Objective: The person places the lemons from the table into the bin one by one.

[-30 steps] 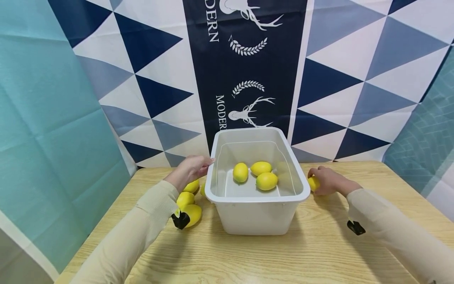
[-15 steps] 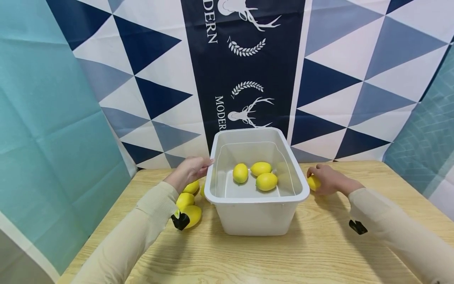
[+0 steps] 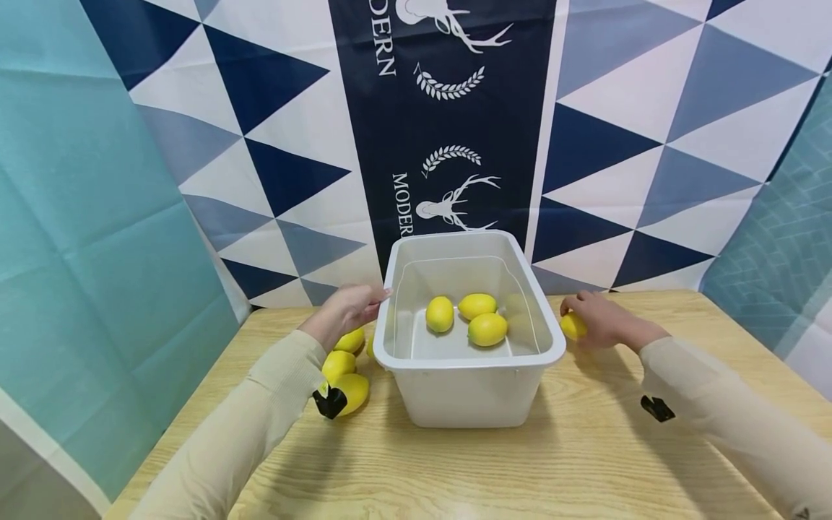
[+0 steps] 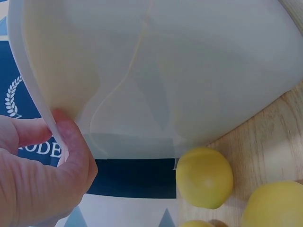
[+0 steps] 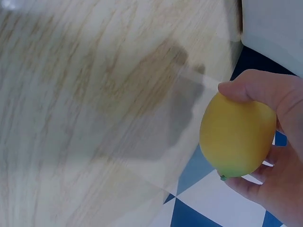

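Down goes the bench, its near edge lost below the frame, its far edge blocked midway by the tub! Toward the left edge, the tub's rim leaves just a sliver of the far lemon, and a black piece at the left cuff covers part of the lowest lemon. Out by the right edge, the right hand swallows much of the held lemon; in the right wrist view, some fingers vanish behind it. Left wrist view: two lemons sliced by the picture's bottom! And a dark mark on the right sleeve, too small to tell.
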Available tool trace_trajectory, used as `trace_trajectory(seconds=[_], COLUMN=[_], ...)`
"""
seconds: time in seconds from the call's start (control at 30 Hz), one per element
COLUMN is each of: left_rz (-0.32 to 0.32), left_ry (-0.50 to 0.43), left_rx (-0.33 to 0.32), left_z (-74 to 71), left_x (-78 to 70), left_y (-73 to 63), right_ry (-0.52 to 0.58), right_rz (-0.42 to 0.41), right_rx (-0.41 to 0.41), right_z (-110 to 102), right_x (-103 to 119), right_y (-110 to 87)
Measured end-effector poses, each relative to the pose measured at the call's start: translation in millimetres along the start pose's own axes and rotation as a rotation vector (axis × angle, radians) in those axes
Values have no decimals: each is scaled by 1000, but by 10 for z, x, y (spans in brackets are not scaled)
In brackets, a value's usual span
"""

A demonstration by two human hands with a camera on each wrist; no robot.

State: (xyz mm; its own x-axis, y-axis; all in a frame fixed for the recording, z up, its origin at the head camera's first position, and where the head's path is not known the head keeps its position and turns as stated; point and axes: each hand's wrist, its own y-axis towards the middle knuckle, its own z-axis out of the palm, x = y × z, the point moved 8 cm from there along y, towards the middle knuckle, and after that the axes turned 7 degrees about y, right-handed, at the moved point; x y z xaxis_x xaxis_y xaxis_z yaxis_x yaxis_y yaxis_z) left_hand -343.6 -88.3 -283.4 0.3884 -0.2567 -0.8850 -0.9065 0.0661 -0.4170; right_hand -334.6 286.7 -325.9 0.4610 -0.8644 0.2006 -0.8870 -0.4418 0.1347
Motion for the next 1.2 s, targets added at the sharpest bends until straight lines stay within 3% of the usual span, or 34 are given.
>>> trace_trajectory(seconds=[0.37,0.83,1.2], left_rz=[-3,-5,-10], left_ry=[7,62,25], left_rx=[-13,-19,-24], left_z=[-24,-24,-35], left_x=[-16,-30,-4], left_y=[9,-1,-2], right_ry=[-56,-50,-36], right_rz=[-61,-31,-13], right_rx=[-18,41,80], right_z=[-149,-316,-434], right_x=[135,238,328], right_y=[79,113,130])
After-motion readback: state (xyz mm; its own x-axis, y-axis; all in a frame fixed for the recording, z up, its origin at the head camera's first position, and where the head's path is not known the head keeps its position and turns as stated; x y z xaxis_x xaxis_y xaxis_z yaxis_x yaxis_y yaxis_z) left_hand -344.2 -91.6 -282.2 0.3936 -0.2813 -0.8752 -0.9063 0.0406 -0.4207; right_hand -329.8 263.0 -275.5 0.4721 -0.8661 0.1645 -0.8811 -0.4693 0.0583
